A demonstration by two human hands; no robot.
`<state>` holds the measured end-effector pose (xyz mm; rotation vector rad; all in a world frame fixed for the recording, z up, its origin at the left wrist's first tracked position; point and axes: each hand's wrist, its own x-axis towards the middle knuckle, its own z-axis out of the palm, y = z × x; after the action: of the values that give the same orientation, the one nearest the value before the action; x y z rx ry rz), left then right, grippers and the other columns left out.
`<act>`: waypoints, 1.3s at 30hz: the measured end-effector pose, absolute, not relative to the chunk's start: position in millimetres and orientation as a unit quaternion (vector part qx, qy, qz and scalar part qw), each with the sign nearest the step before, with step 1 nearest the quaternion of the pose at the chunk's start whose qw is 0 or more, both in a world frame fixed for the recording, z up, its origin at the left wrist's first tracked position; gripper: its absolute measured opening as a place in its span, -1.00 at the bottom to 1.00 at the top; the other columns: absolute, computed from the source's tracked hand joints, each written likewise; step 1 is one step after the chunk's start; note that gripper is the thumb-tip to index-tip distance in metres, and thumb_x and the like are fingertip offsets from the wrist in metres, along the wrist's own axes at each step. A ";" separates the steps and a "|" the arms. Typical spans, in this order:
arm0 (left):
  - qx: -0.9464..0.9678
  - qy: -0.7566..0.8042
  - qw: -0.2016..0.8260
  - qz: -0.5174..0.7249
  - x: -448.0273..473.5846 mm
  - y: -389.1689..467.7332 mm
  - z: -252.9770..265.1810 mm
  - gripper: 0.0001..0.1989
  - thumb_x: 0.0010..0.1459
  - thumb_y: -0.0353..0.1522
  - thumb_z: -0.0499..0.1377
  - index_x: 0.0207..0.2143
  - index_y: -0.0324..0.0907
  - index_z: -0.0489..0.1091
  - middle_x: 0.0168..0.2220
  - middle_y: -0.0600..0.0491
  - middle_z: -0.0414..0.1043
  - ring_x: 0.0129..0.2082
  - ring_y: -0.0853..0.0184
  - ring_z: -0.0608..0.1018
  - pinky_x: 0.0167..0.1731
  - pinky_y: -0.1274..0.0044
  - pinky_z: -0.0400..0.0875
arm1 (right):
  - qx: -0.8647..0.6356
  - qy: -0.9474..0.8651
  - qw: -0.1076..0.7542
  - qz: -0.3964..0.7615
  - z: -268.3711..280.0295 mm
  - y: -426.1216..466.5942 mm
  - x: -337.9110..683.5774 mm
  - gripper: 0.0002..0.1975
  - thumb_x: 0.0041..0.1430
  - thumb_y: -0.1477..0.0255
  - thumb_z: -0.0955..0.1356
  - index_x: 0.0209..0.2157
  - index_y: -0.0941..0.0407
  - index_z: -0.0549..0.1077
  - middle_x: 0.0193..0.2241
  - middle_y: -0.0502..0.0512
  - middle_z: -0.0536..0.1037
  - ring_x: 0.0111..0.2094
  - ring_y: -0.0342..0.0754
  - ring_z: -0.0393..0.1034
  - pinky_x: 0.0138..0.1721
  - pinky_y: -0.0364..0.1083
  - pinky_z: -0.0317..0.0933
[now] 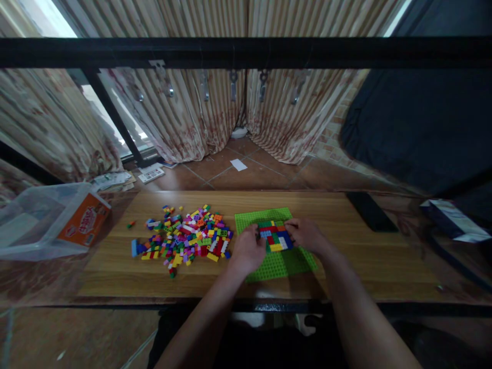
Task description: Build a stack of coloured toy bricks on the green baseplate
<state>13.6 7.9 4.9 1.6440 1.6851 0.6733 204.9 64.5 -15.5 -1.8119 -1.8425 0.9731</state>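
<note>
A flat block of joined toy bricks [274,236], in red, yellow, green, blue and white, sits over the bright green studded baseplate [265,270]. Whether it is pressed onto the baseplate or lifted slightly, I cannot tell. My left hand [248,249] is closed on the block's left edge, fingers curled and partly hidden. At the far right corner, my right hand [306,234] pinches the same block between thumb and fingers. Left of the baseplate lies a spread heap of loose toy bricks [188,236] in many colours.
Everything rests on a low wooden table [357,261]. A clear plastic bin [42,220] with an orange label stands at the left end. Towards the right back lies a dark flat object [371,211]. A black rail [246,53] with hanging metal hooks crosses beyond the table.
</note>
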 end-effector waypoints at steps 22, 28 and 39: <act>0.622 0.622 0.348 0.324 -8.0 16.6 10.4 -0.66 0.12 -0.51 0.04 -0.07 -0.24 0.44 -0.06 -0.11 0.51 -0.08 0.22 0.53 0.00 0.44 0.37 | -0.687 -0.694 0.192 0.100 10.4 62.9 180.3 -0.78 0.13 0.42 0.29 -0.33 0.13 0.58 -0.39 0.20 0.62 -0.35 0.07 0.50 -0.31 -0.04 0.29; 0.452 0.614 0.339 0.552 -56.1 33.5 21.1 -0.76 0.11 -0.46 0.08 -0.19 -0.28 0.48 -0.28 -0.04 0.56 -0.35 0.34 0.56 -0.29 0.51 0.47 | -0.479 -0.777 0.324 0.249 22.0 24.7 121.1 -0.78 0.21 0.42 0.26 -0.27 0.09 0.55 -0.30 0.09 0.58 -0.28 -0.06 0.46 -0.22 -0.11 0.27; 0.263 0.546 0.331 0.723 -98.7 25.2 47.4 -0.76 -0.13 -0.39 0.20 -0.33 -0.28 0.44 -0.44 0.08 0.48 -0.57 0.52 0.44 -0.52 0.67 0.31 | -0.449 -0.844 0.175 0.235 3.0 5.9 71.2 -0.82 0.22 0.49 0.28 -0.24 0.09 0.52 -0.28 0.07 0.51 -0.23 -0.05 0.40 -0.17 -0.11 0.21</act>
<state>-98.7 25.2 47.4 0.6879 1.4275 1.8902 71.2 5.9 3.0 -1.2710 -2.3912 0.6668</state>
